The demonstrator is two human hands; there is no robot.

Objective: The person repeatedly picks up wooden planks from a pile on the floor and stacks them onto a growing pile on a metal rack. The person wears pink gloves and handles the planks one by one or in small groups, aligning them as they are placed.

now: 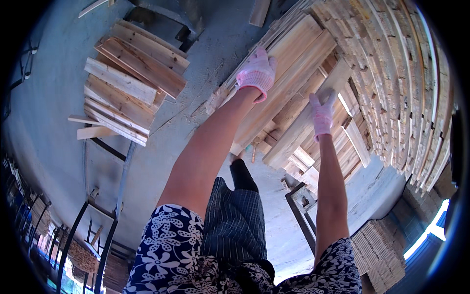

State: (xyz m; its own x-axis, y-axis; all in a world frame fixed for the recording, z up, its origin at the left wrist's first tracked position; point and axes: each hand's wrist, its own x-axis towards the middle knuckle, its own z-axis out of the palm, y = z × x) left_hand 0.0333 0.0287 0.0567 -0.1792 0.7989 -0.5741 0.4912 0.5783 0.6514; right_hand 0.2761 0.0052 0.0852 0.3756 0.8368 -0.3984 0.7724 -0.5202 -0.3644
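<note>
My left hand, in a pink and white knit glove, lies on the left side of a pile of pale wooden boards. Its fingers reach forward over the wood, with the thumb side apart. To the right, my gloved right hand rests on a greyish plank that lies slantwise across the pile. Thumb and fingers are spread on the plank's upper face. Below that plank, gaps show between shorter boards.
A second heap of boards sits on a metal frame to the left. Tall stacked timber rises along the right. Another dark metal frame stands by my right arm. Bundled wood is at lower right. Scraps litter the concrete floor.
</note>
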